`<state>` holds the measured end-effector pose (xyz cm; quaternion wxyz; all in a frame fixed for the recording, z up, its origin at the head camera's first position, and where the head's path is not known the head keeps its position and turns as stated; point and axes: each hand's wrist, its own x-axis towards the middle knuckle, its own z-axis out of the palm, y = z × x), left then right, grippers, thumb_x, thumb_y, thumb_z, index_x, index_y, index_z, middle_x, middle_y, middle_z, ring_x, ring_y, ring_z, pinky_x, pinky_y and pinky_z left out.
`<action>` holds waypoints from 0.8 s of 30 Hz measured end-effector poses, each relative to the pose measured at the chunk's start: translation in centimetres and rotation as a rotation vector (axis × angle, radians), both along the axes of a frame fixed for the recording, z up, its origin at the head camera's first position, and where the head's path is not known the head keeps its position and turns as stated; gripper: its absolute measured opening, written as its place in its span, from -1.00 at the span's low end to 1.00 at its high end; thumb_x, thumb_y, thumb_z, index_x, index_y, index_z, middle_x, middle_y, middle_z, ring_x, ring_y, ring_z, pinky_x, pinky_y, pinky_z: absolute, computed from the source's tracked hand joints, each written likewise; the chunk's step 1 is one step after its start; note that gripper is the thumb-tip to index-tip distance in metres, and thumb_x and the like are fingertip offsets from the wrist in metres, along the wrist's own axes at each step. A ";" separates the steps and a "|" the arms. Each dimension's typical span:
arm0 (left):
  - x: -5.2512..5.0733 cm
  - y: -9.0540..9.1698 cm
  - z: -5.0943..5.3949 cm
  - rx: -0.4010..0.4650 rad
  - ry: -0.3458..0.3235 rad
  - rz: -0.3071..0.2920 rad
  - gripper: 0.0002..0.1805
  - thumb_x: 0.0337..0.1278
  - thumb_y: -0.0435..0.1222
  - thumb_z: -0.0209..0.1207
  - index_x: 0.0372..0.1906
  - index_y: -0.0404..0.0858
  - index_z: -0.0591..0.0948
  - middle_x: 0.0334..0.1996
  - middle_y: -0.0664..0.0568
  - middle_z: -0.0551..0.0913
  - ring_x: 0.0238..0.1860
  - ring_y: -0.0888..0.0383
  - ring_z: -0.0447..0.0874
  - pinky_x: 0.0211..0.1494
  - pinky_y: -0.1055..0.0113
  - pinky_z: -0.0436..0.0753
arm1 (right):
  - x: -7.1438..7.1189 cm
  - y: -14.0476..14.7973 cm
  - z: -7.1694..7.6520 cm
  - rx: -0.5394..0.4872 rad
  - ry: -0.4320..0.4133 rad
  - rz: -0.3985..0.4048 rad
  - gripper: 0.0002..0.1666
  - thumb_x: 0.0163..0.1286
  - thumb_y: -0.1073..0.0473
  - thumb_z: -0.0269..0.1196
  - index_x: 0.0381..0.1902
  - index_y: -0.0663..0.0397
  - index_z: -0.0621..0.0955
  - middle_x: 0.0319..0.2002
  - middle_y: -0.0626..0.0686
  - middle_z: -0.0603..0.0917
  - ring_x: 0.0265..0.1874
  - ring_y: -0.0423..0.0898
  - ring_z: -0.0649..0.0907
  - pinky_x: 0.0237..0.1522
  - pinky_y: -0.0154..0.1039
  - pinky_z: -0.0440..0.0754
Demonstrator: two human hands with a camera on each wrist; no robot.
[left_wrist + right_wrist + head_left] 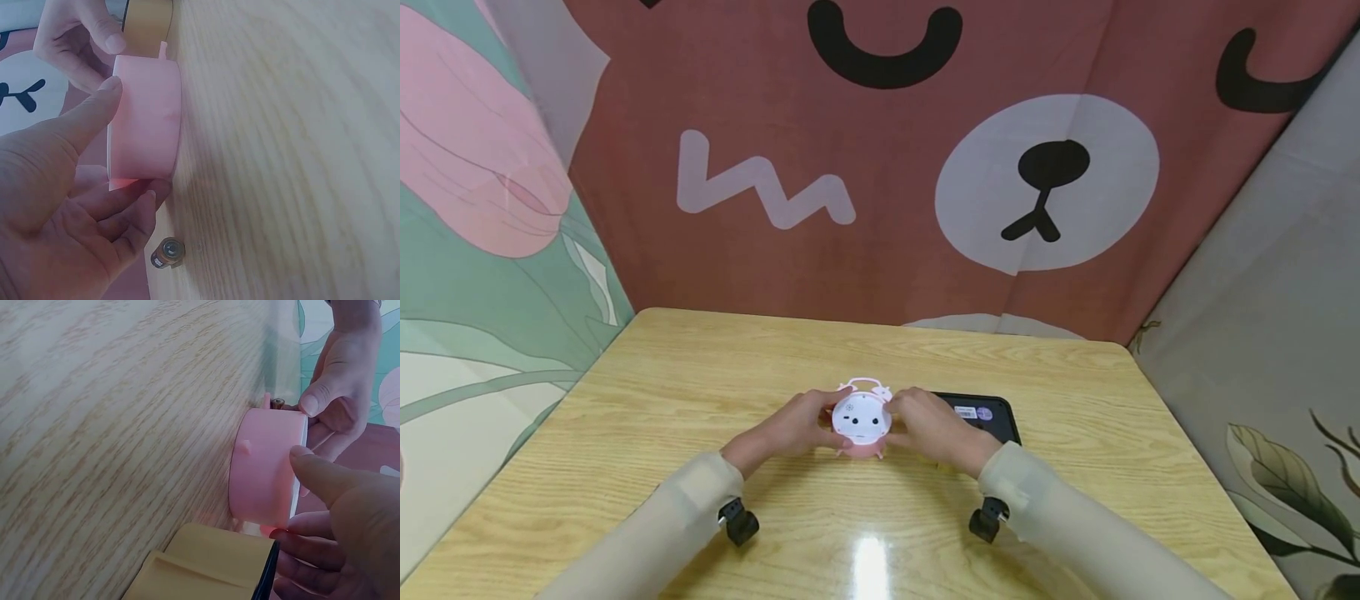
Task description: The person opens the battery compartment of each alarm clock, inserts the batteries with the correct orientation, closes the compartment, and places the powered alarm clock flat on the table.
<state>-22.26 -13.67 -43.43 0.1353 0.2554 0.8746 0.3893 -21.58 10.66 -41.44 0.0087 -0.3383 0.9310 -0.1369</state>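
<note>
Sleeves [655, 521] nearest. Left hand [799, 425] and right hand [931, 427] each pinch pink alarm clock [862, 417] in their grip. Done: clock lies back up on tabletop [715, 367]. Remaining: cylindrical battery [167, 252] near clock, seemingly unfitted.

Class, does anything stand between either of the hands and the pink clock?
Nothing visible does: the left hand and right hand touch the pink clock. The black-topped box lies to its right, blocking neither.
</note>
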 end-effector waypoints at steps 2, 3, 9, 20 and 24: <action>0.0 0.0 0.1 0.000 -0.005 -0.002 -0.11 0.09 -0.25 0.47 0.49 -0.40 0.31 -0.05 -0.07 0.72 -0.16 0.16 0.63 -0.17 0.44 0.59 | 0.0 0.1 0.1 -0.003 0.000 0.009 -0.75 0.27 -0.01 0.46 -0.31 0.04 0.73 -0.32 -0.02 0.75 -0.37 -0.20 0.52 -0.24 -0.26 0.54; 0.0 0.0 0.2 0.000 -0.011 -0.001 -0.10 0.09 -0.25 0.46 0.49 -0.39 0.31 -0.04 -0.08 0.72 -0.16 0.16 0.62 -0.17 0.43 0.59 | 0.0 0.1 0.2 0.000 0.000 0.008 -0.74 0.27 -0.03 0.45 -0.32 0.03 0.73 -0.31 -0.03 0.75 -0.36 -0.20 0.53 -0.23 -0.25 0.55; 0.0 0.1 0.3 0.001 -0.025 -0.001 -0.09 0.08 -0.27 0.46 0.49 -0.40 0.29 0.09 -0.16 0.70 -0.10 0.13 0.66 -0.09 0.38 0.63 | -0.1 0.1 0.7 -0.015 -0.028 -0.003 -0.73 0.33 -0.07 0.41 -0.28 0.01 0.74 -0.14 0.00 0.79 -0.13 -0.11 0.68 0.01 -0.11 0.65; -0.2 -0.1 0.0 0.037 -0.037 -0.027 -0.10 0.12 -0.29 0.44 0.50 -0.44 0.26 0.05 -0.17 0.70 -0.10 0.11 0.68 -0.11 0.41 0.63 | -0.1 -0.5 1.0 -0.039 -0.025 0.011 -0.68 0.35 -0.07 0.38 -0.19 0.07 0.75 -0.12 0.01 0.79 -0.12 -0.09 0.68 -0.01 -0.11 0.63; -0.2 -0.2 -0.1 0.035 -0.034 -0.029 -0.10 0.11 -0.28 0.45 0.50 -0.43 0.26 0.07 -0.17 0.70 -0.12 0.13 0.68 -0.13 0.43 0.62 | 0.0 -1.0 0.9 -0.044 -0.002 0.033 -0.65 0.34 -0.02 0.40 -0.08 0.12 0.76 -0.12 0.02 0.80 -0.12 -0.10 0.70 0.02 -0.09 0.65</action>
